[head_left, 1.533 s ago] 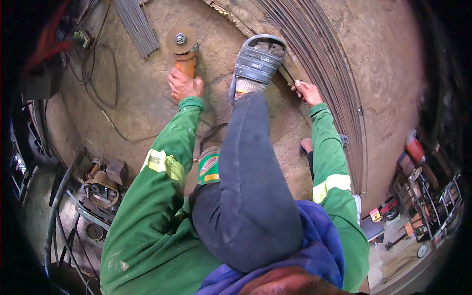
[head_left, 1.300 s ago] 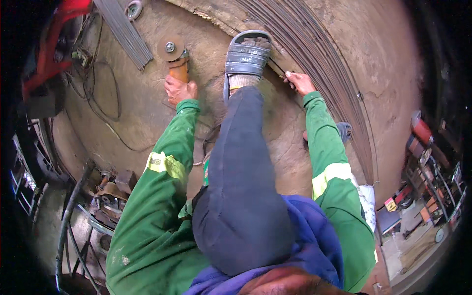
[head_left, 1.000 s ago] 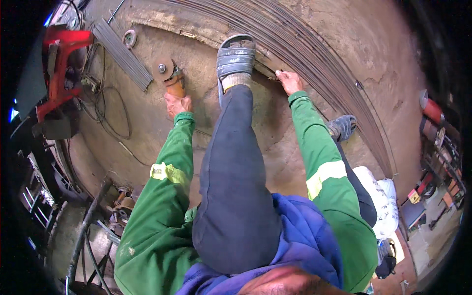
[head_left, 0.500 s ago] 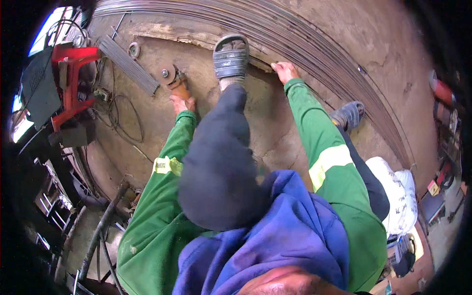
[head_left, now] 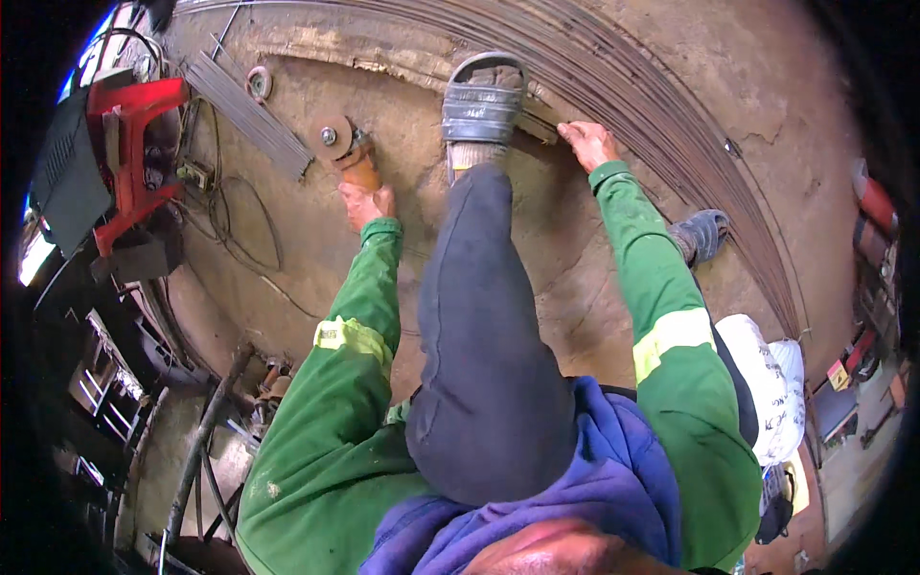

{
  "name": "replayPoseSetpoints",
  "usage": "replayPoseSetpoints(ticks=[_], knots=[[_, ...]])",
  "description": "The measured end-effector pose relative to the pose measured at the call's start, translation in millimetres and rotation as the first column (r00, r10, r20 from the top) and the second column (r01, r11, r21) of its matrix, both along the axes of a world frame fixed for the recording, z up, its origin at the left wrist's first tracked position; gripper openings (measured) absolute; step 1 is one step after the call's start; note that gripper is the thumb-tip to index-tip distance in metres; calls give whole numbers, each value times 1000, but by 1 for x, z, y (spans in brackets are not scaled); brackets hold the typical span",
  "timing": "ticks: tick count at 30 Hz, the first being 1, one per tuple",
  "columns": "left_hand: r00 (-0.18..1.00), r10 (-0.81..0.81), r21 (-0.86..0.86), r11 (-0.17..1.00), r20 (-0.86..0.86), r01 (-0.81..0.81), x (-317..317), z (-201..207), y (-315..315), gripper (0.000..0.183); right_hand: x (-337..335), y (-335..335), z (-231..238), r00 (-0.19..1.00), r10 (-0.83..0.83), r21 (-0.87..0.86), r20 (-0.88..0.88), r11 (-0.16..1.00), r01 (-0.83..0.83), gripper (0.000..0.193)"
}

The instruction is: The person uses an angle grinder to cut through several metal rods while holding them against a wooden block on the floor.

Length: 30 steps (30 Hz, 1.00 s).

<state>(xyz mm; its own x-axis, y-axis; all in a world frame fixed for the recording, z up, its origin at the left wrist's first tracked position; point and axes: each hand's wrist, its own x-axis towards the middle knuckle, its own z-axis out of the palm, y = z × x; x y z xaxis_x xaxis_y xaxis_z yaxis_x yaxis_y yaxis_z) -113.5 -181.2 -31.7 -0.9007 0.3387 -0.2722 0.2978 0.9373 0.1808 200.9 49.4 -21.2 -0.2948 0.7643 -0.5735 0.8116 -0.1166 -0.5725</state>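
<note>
My left hand is wrapped round the rear of an orange angle grinder, whose brown cutting disc faces up just above the floor. Its fingers are partly hidden. My right hand has its fingers pinched together by the end of a worn wooden board; what they hold, if anything, is too small to make out. One foot in a grey slide sandal rests across the board, between the two hands. Long thin steel rods run in a curved bundle just beyond.
Shorter grey rods lie left of the grinder, near a small ring-shaped disc. A black cable loops over the floor beside a red plastic stool. White sacks stand at right, by my other sandal.
My raised leg and its sandal appear further right, as does my right hand. My left hand still holds the grinder, which has barely shifted. The whole view has moved slightly.
</note>
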Motion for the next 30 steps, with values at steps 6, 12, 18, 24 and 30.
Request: replayPoseSetpoints(ticks=[6,12,18,24,30], knots=[[998,13,-42,999,-65,-16,9,11,13,56,7,-6,-15,999,-23,73,-30,997,25,45],[997,11,4,1000,-82,-10,9,13,15,57,12,-2,-17,999,16,41,-46,999,-14,44],[998,28,-9,1000,-62,-29,9,7,10,60,10,-8,-11,993,-102,-69,-62,993,98,43],[998,34,2,999,-58,-34,7,3,11,64,13,-8,-17,998,-51,12,-38,999,52,49],[996,36,-26,999,-84,-38,8,6,13,66,4,-3,0,999,-43,-36,-21,998,42,49]])
